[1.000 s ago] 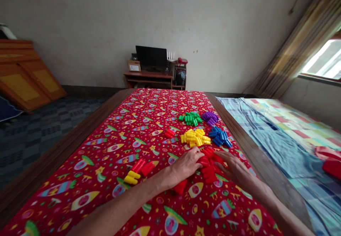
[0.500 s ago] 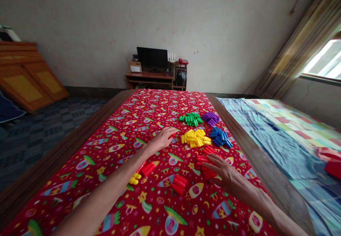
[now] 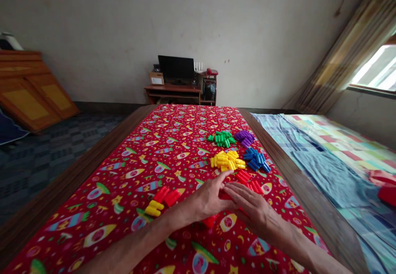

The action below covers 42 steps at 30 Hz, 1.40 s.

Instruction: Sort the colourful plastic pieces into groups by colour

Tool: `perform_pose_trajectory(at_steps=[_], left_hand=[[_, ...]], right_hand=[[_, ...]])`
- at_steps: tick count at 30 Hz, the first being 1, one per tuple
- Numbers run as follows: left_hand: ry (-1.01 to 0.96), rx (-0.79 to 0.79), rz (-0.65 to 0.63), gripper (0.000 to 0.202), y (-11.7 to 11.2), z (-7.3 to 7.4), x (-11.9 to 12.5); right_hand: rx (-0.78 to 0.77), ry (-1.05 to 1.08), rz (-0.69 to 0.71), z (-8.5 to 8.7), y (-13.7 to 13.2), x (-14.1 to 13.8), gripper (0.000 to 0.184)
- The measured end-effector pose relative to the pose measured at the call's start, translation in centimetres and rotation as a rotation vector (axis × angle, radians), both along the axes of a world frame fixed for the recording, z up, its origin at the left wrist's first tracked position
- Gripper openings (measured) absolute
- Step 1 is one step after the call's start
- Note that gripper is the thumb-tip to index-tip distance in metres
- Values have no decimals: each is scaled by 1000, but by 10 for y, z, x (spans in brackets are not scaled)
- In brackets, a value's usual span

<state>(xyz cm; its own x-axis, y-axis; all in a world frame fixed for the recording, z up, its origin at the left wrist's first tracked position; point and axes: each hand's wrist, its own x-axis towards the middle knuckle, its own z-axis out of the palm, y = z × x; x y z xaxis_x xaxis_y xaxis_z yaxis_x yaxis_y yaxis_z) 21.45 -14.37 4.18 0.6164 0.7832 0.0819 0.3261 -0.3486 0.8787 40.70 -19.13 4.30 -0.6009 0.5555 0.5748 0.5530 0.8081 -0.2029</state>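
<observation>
My left hand [image 3: 208, 197] and my right hand [image 3: 255, 210] meet over the red plastic pieces [image 3: 244, 178], fingertips overlapping. On my left hand the index finger reaches toward the yellow pieces [image 3: 227, 160], apart from the others. Its remaining fingertips are partly hidden behind the right hand. The fingers of my right hand are stretched out and lie over part of the red pile. A small red cluster [image 3: 210, 221] shows just below my left hand. Further left lie red pieces [image 3: 171, 197] beside yellow pieces [image 3: 154, 208].
Blue pieces [image 3: 256, 159], green pieces [image 3: 221, 138] and purple pieces [image 3: 244, 138] lie in piles on the red patterned cloth [image 3: 123, 191]. Brown table edges [image 3: 278, 158] run along both sides. A bed [image 3: 328, 154] stands at right. A desk with a monitor [image 3: 176, 67] is against the wall.
My left hand has come nearer and to the right, from left of the yellow pile to the red pile, where it meets my right hand. The red piece at its fingertips no longer shows.
</observation>
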Motion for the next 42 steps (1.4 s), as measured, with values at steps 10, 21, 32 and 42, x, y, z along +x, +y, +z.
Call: perform_pose_trajectory(at_steps=[10, 21, 32, 42], left_hand=[[311, 520, 69, 31, -10, -12, -89], [577, 577, 308, 52, -36, -71, -187], [351, 498, 299, 33, 2, -48, -128], [330, 476, 85, 32, 5, -43, -115]], right_hand=[[6, 21, -307, -9, 0, 70, 18], [-23, -52, -464, -46, 2, 84, 31], [-65, 29, -213, 1, 14, 35, 29], [-84, -391, 101, -18, 5, -59, 15]])
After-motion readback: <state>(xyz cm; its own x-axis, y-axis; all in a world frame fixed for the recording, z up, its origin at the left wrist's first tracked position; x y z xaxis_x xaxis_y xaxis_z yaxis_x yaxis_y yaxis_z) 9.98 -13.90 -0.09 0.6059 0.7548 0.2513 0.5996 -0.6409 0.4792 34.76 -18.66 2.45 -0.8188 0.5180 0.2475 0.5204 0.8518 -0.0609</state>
